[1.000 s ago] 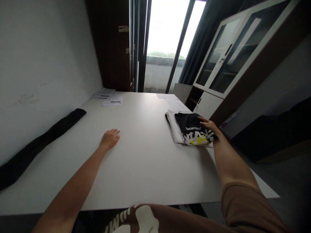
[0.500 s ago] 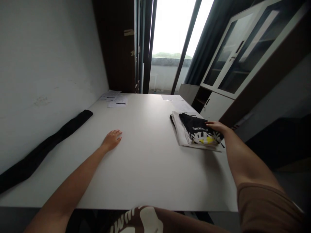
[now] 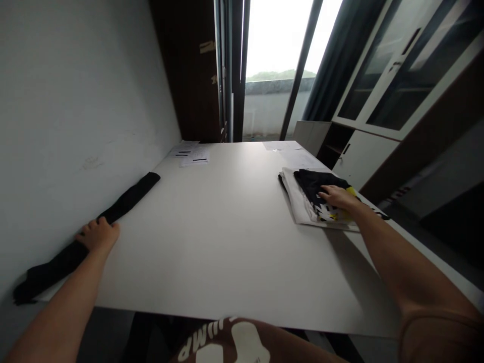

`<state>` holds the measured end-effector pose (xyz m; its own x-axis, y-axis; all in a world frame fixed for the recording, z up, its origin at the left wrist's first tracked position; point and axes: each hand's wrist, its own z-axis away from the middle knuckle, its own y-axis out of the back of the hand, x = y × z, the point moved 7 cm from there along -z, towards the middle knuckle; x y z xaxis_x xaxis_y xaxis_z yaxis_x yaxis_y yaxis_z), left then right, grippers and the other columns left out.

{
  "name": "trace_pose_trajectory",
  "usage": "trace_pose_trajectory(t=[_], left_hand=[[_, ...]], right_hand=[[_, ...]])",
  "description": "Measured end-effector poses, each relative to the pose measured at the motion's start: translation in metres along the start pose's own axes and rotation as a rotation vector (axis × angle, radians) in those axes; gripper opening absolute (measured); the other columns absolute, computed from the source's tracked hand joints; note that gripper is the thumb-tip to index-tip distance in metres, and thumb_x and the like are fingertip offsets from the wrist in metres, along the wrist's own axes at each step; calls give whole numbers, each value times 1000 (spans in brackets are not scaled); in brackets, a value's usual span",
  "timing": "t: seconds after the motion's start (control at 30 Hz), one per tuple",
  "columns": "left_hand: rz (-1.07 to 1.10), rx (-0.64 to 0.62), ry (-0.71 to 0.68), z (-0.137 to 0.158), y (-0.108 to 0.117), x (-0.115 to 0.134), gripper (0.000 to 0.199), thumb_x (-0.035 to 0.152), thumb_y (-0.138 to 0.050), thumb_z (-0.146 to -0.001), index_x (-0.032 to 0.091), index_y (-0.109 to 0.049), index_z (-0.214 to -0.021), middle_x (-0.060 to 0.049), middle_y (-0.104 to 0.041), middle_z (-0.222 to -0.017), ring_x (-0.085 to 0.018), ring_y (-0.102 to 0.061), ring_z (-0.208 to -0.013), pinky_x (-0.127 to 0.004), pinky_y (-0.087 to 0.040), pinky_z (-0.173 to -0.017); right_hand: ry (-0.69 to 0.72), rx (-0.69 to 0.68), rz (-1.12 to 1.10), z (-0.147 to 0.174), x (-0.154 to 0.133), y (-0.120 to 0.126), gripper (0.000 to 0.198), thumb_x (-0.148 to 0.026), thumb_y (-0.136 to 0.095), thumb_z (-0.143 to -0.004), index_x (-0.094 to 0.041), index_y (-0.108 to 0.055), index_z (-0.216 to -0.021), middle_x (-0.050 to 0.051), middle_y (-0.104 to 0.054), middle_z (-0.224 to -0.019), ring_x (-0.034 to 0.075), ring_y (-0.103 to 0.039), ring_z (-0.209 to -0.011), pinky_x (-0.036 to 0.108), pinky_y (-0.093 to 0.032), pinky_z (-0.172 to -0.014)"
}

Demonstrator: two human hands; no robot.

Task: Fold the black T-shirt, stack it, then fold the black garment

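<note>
A long, narrow length of black folded cloth (image 3: 132, 197) lies on the white table along the wall at left. My left hand (image 3: 99, 235) rests over its middle, fingers curled across it toward the wall; the fingertips are partly hidden. At right is a stack of folded shirts (image 3: 297, 201), white and black layers, with a black printed shirt (image 3: 310, 180) with white and yellow marks on top. My right hand (image 3: 338, 196) lies on this top shirt with fingers stretched out and touching the fabric.
The white table (image 3: 219, 227) reaches toward a bright glass door. Printed papers (image 3: 194, 155) lie at its far left corner, and more sheets (image 3: 298, 159) at the far right. A white cabinet with glass doors (image 3: 378, 91) stands at right; a wall (image 3: 83, 111) borders the left side.
My left hand has moved left from the bare tabletop onto the black cloth. My right hand has shifted inward on the top shirt. The view has turned slightly.
</note>
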<state>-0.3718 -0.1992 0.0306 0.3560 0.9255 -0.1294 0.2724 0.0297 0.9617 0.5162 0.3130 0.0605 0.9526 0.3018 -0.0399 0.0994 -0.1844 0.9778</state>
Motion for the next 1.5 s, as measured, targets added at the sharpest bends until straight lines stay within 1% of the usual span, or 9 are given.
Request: trace_pose_trajectory(t=[0.1,0.23,0.4,0.57,0.8,0.93,1.13,1.33,1.5], left_hand=[[2,-79,-88,-1,2,-10,55,49,-45,-108,13,-66,-143,-26,-65,-151,-42,-62,-137,-51,-57,-101],[44,-161,-287,8,15,21,55,45,-42,-106,11,-69,-140,-28,-73,-139,-44,-74,-123,-51,-61,-93],[100,-224,-538,55,37,115,55,53,-39,-109,16,-70,-137,-23,-82,-122,-43,-80,-115,-51,-63,-93],[326,-278,-858,156,81,222,52,52,-59,-104,15,-71,-138,-24,-81,-133,-42,-77,-127,-48,-61,-104],[801,-997,-1292,292,120,300,56,58,-62,-104,27,-75,-149,-7,-86,-117,-24,-82,-90,-32,-65,-76],[884,-598,-1301,272,133,323,36,41,-62,-105,26,-85,-128,-7,-84,-127,-26,-79,-112,-37,-61,-105],[770,-222,-1146,213,101,350,26,28,-62,-103,21,-84,-114,-12,-79,-127,-30,-71,-126,-46,-53,-122],[705,-177,-1046,194,77,377,36,26,-66,-99,17,-73,-134,-18,-70,-153,-34,-61,-148,-51,-42,-132],[725,-183,-1014,202,76,393,51,29,-64,-102,16,-64,-152,-21,-68,-156,-35,-61,-150,-51,-42,-132]], right_hand=[[31,-41,-15,-6,-25,-2,49,-40,-60,-111,-16,-74,-151,22,-65,-161,36,-65,-142,47,-52,-112],[187,141,-143,-5,-104,14,36,-33,-59,-107,-22,-84,-130,16,-74,-148,34,-68,-135,48,-52,-117],[424,121,-407,16,-231,-5,28,-32,-61,-108,-25,-87,-115,13,-79,-139,33,-68,-133,49,-53,-120],[645,-73,-580,38,-334,-48,24,-35,-71,-105,-32,-87,-123,9,-78,-142,32,-69,-138,50,-51,-123],[574,-45,-718,26,-361,-63,35,-35,-52,-115,-26,-85,-123,11,-82,-135,30,-73,-131,50,-52,-122],[510,-57,-762,32,-352,-60,35,-37,-53,-115,-26,-81,-134,10,-81,-136,30,-72,-132,48,-53,-121],[598,-81,-743,61,-373,-51,45,-39,-64,-111,-27,-69,-154,9,-80,-138,29,-71,-131,45,-52,-119],[627,-63,-659,58,-388,-48,42,-36,-77,-104,-27,-76,-145,11,-76,-144,31,-66,-138,46,-48,-122],[345,-60,-686,24,-384,-54,38,-51,-55,-116,-26,-84,-114,10,-80,-121,26,-71,-119,39,-53,-110]])
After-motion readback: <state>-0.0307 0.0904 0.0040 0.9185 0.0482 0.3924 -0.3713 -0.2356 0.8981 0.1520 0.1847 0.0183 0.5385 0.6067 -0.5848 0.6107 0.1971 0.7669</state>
